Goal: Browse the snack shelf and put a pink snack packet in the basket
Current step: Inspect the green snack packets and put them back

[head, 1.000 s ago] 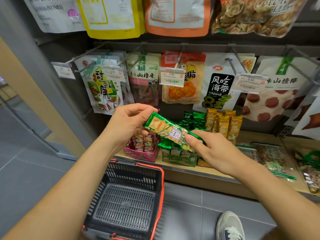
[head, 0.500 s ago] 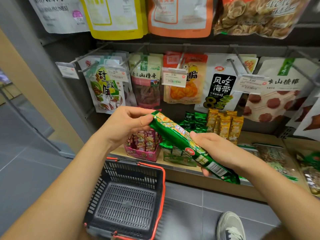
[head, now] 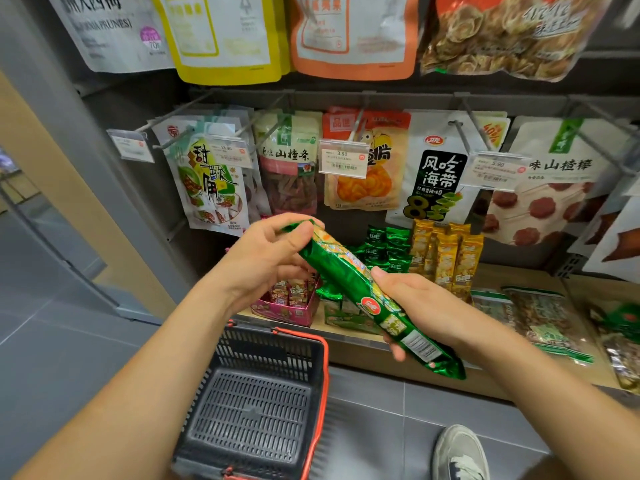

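I hold a long green snack packet in both hands, tilted from upper left down to lower right, in front of the shelf. My left hand pinches its upper end. My right hand grips its lower half from behind. Behind my left hand, a pink display box with several small pink packets stands on the wooden shelf. The dark grey basket with a red handle sits on the floor below, nothing visible in it.
Green packets and yellow packets stand on the shelf behind the held one. Hanging bags on metal hooks with price tags fill the wall above. Flat bags lie at the right. My shoe is on the grey tiled floor.
The green packet has turned from nearly level to a steep tilt, its right end dropping toward me. My right hand slid down to its lower half; my left hand stays on the top end.
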Tool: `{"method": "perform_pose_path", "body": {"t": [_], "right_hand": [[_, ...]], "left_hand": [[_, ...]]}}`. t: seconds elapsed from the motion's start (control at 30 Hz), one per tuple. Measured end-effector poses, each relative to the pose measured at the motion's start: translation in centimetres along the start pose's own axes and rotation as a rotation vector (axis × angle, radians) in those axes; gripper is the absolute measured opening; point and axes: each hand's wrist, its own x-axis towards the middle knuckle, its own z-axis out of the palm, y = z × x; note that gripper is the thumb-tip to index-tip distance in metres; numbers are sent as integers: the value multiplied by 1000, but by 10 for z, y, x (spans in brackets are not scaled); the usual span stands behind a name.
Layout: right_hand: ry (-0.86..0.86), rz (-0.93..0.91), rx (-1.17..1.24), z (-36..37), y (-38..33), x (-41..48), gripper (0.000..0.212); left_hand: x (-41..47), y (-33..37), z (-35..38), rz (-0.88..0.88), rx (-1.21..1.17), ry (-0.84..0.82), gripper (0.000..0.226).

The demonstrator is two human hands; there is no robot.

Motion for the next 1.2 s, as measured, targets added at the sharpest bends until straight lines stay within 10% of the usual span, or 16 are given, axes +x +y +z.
{"method": "perform_pose_path", "body": {"t": [0.2,0.47,0.6,0.9,1.2], "right_hand": [[32,-58,-74,-11,-1,-1,45],[210,-149,6,9,1,5,23],[315,-134,5,14,1,8,44],[599,-7,-574,8,2,14,56],[157,-49,-142,-29,-11,-7,20]], "left_hand": [[9,1,-6,98,-147,325,34],[17,-18,18,149,-292,333,33],[18,-29,32,63,-188,317,59],[13,-41,49,-16,-115,292,85],[14,-23,17,43,-393,340,51]]}}
